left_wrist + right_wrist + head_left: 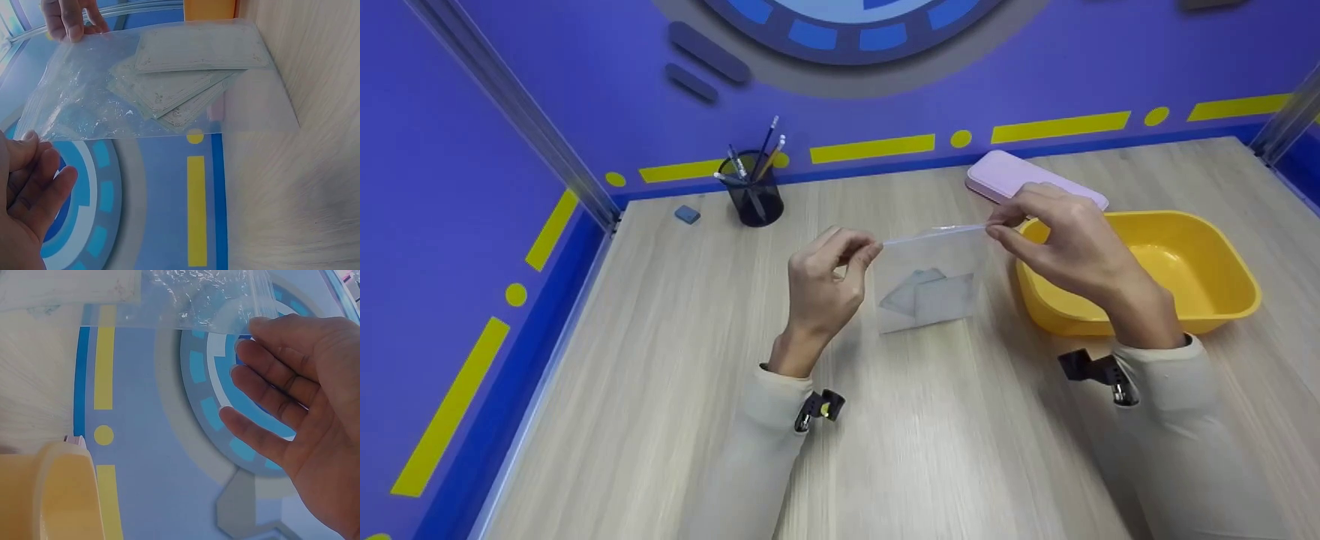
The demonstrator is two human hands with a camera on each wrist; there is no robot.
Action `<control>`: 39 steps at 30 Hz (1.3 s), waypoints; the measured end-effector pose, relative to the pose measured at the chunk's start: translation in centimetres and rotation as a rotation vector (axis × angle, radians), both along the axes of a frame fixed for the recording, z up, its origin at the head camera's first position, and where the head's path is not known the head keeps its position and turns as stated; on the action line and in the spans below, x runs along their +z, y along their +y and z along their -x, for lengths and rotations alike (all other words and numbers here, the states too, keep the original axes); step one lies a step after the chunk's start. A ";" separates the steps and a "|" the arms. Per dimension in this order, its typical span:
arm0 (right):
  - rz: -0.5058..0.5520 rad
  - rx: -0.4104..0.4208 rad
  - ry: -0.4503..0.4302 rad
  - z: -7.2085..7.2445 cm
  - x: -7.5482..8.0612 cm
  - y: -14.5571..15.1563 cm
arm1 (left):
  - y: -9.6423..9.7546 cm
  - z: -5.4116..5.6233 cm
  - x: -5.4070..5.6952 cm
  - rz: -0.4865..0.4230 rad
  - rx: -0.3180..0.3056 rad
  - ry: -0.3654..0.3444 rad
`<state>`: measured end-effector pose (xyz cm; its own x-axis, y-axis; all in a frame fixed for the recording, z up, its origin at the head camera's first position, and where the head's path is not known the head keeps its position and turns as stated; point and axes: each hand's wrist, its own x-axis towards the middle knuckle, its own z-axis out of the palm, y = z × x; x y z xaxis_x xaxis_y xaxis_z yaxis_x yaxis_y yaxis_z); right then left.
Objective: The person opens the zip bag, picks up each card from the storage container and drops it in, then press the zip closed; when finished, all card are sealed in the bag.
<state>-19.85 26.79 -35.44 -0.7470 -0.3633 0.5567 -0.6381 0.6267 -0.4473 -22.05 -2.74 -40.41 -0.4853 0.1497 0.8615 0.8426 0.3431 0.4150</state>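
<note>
A clear zip bag (934, 255) hangs between my two hands, its top edge stretched above the table. Inside it lie several pale, card-like rectangles (202, 50) with small printed ornaments at their corners. My left hand (829, 289) pinches the bag's upper left corner between thumb and forefinger. At the upper right corner my right hand (1072, 244) pinches the same edge; its other fingers spread loosely in the right wrist view. Just below and behind the right hand stands a yellow basin (1177, 262).
Behind the right hand lies a pink case (1035, 176). A black mesh cup (756, 199) with pencils and pens stands at the back left, beside a small blue eraser (688, 214). A blue wall (885, 112) bounds the wooden table (675, 360) at the back.
</note>
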 end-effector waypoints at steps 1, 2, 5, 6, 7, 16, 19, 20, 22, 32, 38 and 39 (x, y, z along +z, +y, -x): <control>-0.002 -0.003 -0.001 0.0 0.0 0.0 | 0.0 0.0 0.0 0.000 0.000 -0.001; -0.003 -0.005 -0.002 0.0 0.0 0.0 | 0.0 0.0 0.0 0.000 -0.001 -0.001; -0.008 -0.005 0.002 0.0 0.0 0.1 | -0.1 0.0 0.2 -0.001 -0.003 0.000; -0.009 -0.003 0.006 0.0 0.0 0.1 | -0.1 0.0 0.2 -0.002 -0.003 0.001; -0.010 -0.001 0.009 0.0 0.0 0.1 | -0.1 0.0 0.2 -0.003 -0.002 0.002; -0.009 -0.002 0.024 0.1 0.0 0.0 | -0.1 0.1 0.1 -0.010 -0.001 -0.016; -0.013 -0.003 0.030 0.1 0.0 0.0 | -0.2 0.1 0.0 -0.008 -0.003 -0.017; -0.014 -0.003 0.034 0.1 0.0 0.0 | -0.2 0.1 0.0 -0.007 -0.004 -0.018; -0.015 -0.003 0.040 0.1 0.0 0.1 | -0.2 0.1 0.0 -0.003 -0.002 -0.019; 0.010 -0.010 -0.004 0.2 -0.2 0.0 | -0.3 0.1 -0.1 -0.013 0.002 -0.055; 0.047 -0.025 -0.090 0.3 -0.5 0.0 | -0.5 0.1 0.0 -0.017 0.004 -0.078; 0.051 -0.028 -0.109 0.3 -0.5 0.0 | -0.5 0.1 0.0 -0.020 0.006 -0.082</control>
